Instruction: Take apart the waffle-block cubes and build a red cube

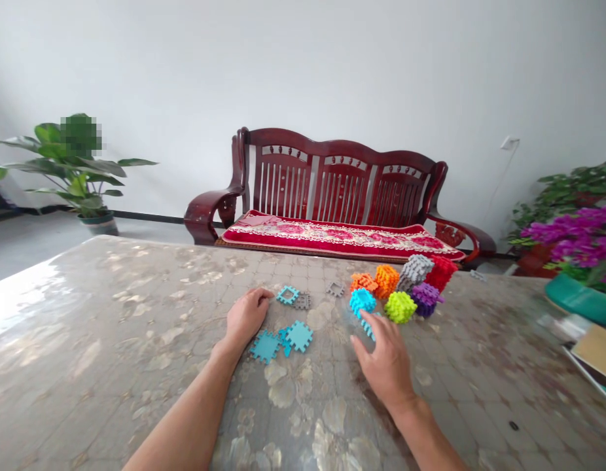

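My left hand (247,316) rests on the patterned table (150,366), its fingers curled; whether anything is under them is hidden. Just right of it lie a light blue frame piece (288,295) and a grey piece (303,301). Nearer me are flat teal pieces (300,335) (266,347) with a blue piece (285,341) between them. My right hand (385,356) is at the light blue stack (362,302), with thumb and fingers apart beside a blue toothed piece (368,326) that the fingers partly cover.
Behind the blue stack stand orange (387,281), grey (415,272), red (441,272), purple (427,298) and lime green (400,307) stacks. A grey frame piece (335,288) lies left of them. Flowers in a teal pot (578,297) stand at right; a wooden bench (332,176) is beyond.
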Tool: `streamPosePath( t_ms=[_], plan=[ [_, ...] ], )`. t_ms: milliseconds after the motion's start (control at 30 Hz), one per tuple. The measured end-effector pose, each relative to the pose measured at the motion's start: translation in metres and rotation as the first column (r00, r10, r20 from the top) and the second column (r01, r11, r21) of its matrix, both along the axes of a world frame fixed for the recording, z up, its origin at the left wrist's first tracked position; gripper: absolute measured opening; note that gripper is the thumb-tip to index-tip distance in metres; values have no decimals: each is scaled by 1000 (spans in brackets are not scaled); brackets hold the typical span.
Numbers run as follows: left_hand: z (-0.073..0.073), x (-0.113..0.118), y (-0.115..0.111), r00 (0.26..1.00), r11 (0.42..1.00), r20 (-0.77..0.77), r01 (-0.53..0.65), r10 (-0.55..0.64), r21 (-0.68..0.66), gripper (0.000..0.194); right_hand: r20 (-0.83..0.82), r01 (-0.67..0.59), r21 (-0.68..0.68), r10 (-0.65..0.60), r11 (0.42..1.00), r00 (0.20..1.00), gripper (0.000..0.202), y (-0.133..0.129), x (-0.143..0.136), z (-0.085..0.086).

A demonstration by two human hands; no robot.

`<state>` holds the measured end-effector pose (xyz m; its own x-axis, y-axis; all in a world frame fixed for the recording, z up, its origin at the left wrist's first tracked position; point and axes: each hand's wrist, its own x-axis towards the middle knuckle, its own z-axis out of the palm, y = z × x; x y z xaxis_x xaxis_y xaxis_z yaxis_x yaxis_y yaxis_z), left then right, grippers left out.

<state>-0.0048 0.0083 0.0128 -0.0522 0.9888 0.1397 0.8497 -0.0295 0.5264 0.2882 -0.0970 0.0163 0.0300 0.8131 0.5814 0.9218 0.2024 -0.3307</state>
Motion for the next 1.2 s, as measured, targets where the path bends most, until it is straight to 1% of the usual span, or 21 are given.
streamPosePath(
  t_ms=[33, 100, 167, 233, 333, 400, 500, 600, 700, 767, 900, 1000, 1100, 1200],
  plan=[
    [0, 0, 0, 1000, 1000, 4, -1, 1, 1, 30, -39, -78, -46, 76, 996, 996, 44, 1, -10, -3],
    [-2, -1, 0, 1000, 1000, 11, -1, 1, 5, 30, -116, -179, -143, 163, 973, 980, 45, 3, -27, -8],
    [-3, -1, 1, 1000, 1000, 17, 1, -2, 10, 30, -160, -220, -208, 189, 953, 969, 45, 7, -39, -11],
    [-3, -1, 1, 1000, 1000, 21, 4, -4, 15, 30, -156, -226, -239, 193, 944, 969, 42, 12, -45, -12],
    [-3, -1, 0, 1000, 1000, 29, 3, -4, 18, 30, -132, -238, -264, 209, 935, 969, 39, 21, -50, -8],
    [-2, -1, 0, 999, 1000, 34, 3, -4, 18, 30, -149, -260, -260, 227, 930, 962, 40, 32, -55, -4],
    [-2, -1, 0, 999, 1000, 43, 9, -10, 15, 29, -150, -284, -223, 255, 932, 955, 49, 54, -68, 3],
    [-3, -2, 1, 999, 1000, 48, 17, -18, 24, 29, -111, -323, -227, 305, 919, 946, 60, 77, -82, 8],
    [-4, -2, 2, 999, 999, 42, 14, -15, 29, 28, -100, -349, -253, 335, 902, 937, 65, 94, -90, 6],
    [-4, -2, 2, 999, 1000, 39, 11, -13, 29, 28, -110, -342, -264, 324, 902, 939, 62, 98, -90, 1],
    [-4, -2, 2, 999, 999, 36, 17, -18, 27, 29, -147, -347, -263, 318, 900, 936, 51, 97, -85, -10],
    [-4, -2, 1, 999, 999, 42, 22, -24, 30, 29, -192, -362, -221, 324, 906, 926, 50, 90, -82, -13],
    [-3, -2, 2, 999, 1000, 40, 13, -13, 20, 30, -260, -340, -147, 295, 929, 919, 51, 76, -79, -12],
    [-4, -2, 2, 999, 1000, 42, 10, -11, 13, 29, -320, -348, -113, 298, 930, 899, 42, 55, -77, -8]
  ],
)
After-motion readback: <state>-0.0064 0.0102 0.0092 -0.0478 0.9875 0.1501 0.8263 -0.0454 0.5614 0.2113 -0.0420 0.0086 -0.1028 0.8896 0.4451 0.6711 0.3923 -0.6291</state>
